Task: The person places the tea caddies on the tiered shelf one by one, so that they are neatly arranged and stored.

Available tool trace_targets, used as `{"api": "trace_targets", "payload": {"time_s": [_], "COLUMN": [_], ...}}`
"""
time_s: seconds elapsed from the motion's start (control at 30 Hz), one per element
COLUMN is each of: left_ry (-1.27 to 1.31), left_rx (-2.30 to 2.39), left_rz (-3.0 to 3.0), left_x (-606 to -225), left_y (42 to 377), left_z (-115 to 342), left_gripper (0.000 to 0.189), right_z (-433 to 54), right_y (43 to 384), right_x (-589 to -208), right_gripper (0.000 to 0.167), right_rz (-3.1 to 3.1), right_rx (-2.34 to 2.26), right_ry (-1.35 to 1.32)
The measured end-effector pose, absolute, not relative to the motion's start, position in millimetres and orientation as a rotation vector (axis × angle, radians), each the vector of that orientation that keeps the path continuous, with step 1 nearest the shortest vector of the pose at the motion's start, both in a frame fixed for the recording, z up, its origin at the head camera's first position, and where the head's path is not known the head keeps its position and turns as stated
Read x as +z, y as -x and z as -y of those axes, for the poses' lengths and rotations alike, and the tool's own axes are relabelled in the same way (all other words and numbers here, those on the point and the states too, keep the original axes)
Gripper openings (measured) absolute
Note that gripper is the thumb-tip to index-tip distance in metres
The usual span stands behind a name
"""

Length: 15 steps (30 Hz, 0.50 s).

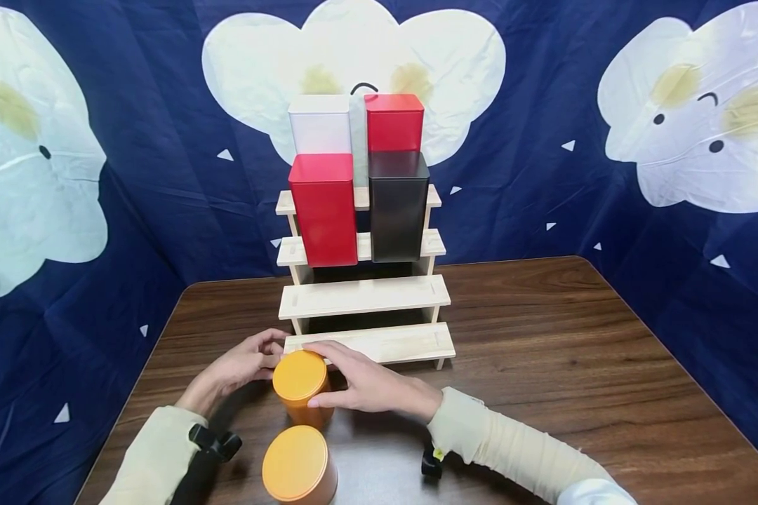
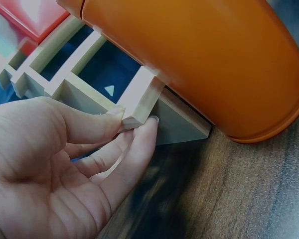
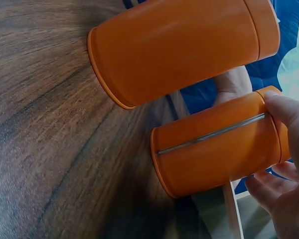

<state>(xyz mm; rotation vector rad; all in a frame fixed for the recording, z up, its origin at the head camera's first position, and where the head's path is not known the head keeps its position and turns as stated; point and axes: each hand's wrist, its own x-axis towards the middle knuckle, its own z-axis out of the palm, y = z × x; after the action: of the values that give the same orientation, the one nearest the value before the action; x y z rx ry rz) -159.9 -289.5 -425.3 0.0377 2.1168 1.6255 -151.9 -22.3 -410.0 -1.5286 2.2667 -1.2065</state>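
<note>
My right hand [image 1: 373,382] grips an orange cylindrical canister [image 1: 300,379] near its lid, thumb on the near side and fingers around the far side. The canister stands at the front left corner of a pale wooden stepped rack [image 1: 379,344]. A thin seam runs down its side in the right wrist view, where my fingers [image 3: 289,114] lie at the lid end. With thumb and fingertips, my left hand [image 2: 55,154] pinches the left end of the lowest step board [image 2: 142,99]. A second orange canister [image 1: 297,466] stands nearer to me.
On the rack's upper steps stand a tall red tin [image 1: 323,210] and a black tin [image 1: 399,207], with a white tin [image 1: 320,125] and a smaller red tin [image 1: 394,123] behind them. The brown wooden table [image 1: 575,365] meets a dark blue cloth backdrop [image 1: 518,210] on three sides.
</note>
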Motion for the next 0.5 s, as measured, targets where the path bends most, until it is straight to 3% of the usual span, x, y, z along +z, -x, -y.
{"api": "trace_targets", "payload": {"time_s": [0.5], "left_ry": [-0.041], "left_rx": [1.618], "left_rz": [-2.117], "left_x": [-423.5], "left_y": [159.5], "left_z": [288.5], "left_gripper": [0.052], "right_z": [24.5], "right_y": [151.8], "right_x": [-416.5], "right_gripper": [0.082], "right_rz": [-2.34], "right_rx": [-1.119], "right_ry": [1.524]}}
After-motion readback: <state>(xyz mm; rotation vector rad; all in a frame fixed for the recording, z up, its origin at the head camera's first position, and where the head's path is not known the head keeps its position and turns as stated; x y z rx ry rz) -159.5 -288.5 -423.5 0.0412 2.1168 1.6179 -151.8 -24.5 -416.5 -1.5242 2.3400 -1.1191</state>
